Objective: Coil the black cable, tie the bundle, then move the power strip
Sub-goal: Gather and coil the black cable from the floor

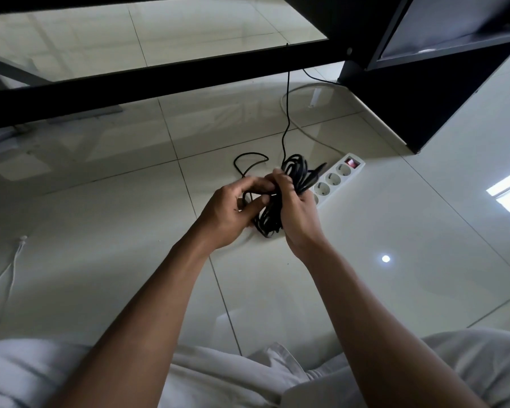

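Observation:
The black cable (296,175) is gathered into a coiled bundle held above the tiled floor. My right hand (299,214) grips the middle of the bundle, fingers wrapped round it. My left hand (233,209) pinches a strand of the same cable on the bundle's left side. A loose loop (249,160) sticks out behind the hands, and one strand (286,113) runs up toward the table edge. The white power strip (340,176) with a red switch lies on the floor just right of and behind my right hand, partly hidden by it.
A glass table with a black frame (159,81) spans the top. A black cabinet (409,98) stands at the upper right. A white cord (306,134) curves over the tiles behind the strip, and another white cable (9,275) lies at left. My white clothing (218,378) fills the bottom.

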The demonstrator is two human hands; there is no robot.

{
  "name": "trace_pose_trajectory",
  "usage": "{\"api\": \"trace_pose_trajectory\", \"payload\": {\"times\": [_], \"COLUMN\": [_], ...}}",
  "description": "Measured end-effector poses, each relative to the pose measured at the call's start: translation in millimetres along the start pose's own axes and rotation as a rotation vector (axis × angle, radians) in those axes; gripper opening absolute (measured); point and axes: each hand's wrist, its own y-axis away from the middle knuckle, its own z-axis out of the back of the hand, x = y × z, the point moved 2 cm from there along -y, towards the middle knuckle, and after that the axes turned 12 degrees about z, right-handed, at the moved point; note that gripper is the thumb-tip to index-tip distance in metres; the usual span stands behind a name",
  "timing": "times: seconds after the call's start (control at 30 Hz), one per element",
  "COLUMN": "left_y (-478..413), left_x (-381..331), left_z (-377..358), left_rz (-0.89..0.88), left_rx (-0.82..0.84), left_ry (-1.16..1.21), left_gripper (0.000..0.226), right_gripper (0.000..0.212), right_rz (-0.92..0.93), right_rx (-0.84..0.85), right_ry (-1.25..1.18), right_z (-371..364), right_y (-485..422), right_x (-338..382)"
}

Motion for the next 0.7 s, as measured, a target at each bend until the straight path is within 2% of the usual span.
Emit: {"api": "trace_pose_trajectory", "payload": {"times": [0.1,0.17,0.33,0.4,0.5,0.6,0.7], "left_y": [-4,-5,-3,-2,0,2,2], "left_x": [10,13,23,24,26,30,33], "left_z": [6,10,18,20,25,32,33], "left_rz": [-0.024,-0.006,0.17,0.185,0.231,0.187,0.076], "left_rx": [-0.071,-0.064,0.081,0.075,-0.014,-0.103,-0.113], "left_ry": [-0.076,-0.057,0.085,0.006,-0.199,-0.28,-0.315], "left_gripper": [0.016,0.014,0.04,0.052,0.056,0.049,0.044], "right_gripper": [0.038,0.037,0.039,0.041,0.038,0.038,0.041], "right_rz": [0.056,0.046,0.01,-0.038,-0.134,-0.234,-0.22], "right_rx": [-0.073,-0.105,-0.244,-0.315,-0.284,-0.103,0.077], "right_ry": [0.029,-0.035,-0.522,-0.618,-0.545,-0.327,-0.048], "right_z": [3,1,12,19,24,19,12], "right_y": [-3,-5,-13,-15,-15,-12,-7], "right_x": [-1,0,13,16,18,15,10]}}
